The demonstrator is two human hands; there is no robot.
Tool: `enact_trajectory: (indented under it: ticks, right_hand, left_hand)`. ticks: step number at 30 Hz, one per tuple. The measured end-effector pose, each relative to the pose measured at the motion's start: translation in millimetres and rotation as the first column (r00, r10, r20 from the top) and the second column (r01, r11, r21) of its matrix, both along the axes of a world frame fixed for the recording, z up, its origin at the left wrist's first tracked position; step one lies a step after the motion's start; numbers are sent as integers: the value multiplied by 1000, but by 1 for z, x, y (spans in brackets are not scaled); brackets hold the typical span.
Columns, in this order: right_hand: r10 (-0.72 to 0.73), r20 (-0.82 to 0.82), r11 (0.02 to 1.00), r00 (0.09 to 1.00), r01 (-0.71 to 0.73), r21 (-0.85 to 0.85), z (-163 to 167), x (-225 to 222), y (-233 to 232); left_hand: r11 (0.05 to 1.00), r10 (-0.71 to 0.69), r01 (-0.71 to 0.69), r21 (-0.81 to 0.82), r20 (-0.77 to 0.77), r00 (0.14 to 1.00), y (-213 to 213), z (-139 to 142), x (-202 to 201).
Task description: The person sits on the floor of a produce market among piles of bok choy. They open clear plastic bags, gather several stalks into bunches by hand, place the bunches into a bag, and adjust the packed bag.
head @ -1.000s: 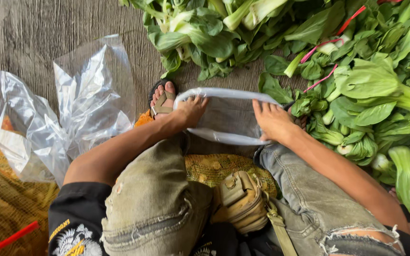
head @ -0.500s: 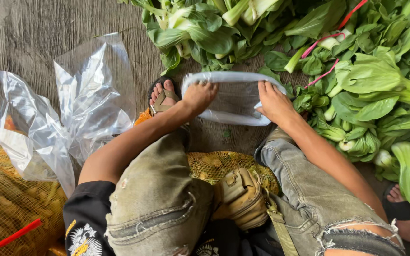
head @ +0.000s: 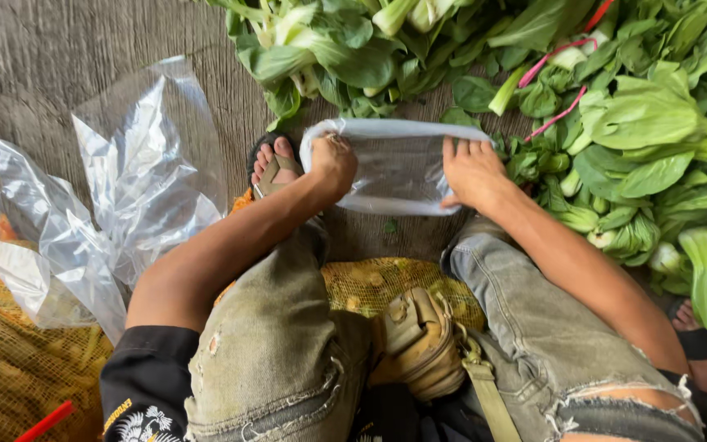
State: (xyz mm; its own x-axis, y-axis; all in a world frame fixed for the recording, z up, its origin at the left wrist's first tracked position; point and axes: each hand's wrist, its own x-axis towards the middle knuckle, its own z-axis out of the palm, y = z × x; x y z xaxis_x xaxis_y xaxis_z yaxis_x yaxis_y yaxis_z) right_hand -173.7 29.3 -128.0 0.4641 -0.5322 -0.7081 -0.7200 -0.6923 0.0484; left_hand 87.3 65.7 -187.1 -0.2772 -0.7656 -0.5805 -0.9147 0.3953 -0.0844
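Clear plastic, stretched wide: a bag (head: 398,168) lies on the wooden floor (head: 59,65) between the person's knees, its mouth held open from both sides. The left hand (head: 333,160) is closed in a fist on the bag's left edge, just beside a sandalled foot (head: 273,166). The right hand (head: 472,172) lies flatter, fingers together and pressed along the right edge with the thumb under it. Compared with half a second ago, the hands stand a little further apart and the bag is pulled broader; it stays in the same spot just below the leafy greens (head: 615,123). The heap of greens, some tied with pink bands (head: 562,53), has not shifted. Loose clear bags (head: 124,188) still lie at the left over yellow netting (head: 10,368).
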Motion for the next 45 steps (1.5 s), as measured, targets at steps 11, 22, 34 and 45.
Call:
enact_trajectory:
  ticks: [11,22,34,45]
  right_hand:
    - [-97,508,992,856,123,-16,-36,9,23]
    - [42,456,999,889,-52,9,-4,-26,5]
    - [25,153,998,988,-34,58,-15,-22,7]
    - [312,299,852,902,-126,-509,22,-41,21]
  left_hand:
    - [973,-141,26,-228,-505,852,-5,4,14]
    - [977,-58,-17,-213,-341,938,-18,1,36]
    - [943,-228,171,-286,-181,957,-7,-7,28]
    - [906,-239,190,-378,-86,967,11,6,10]
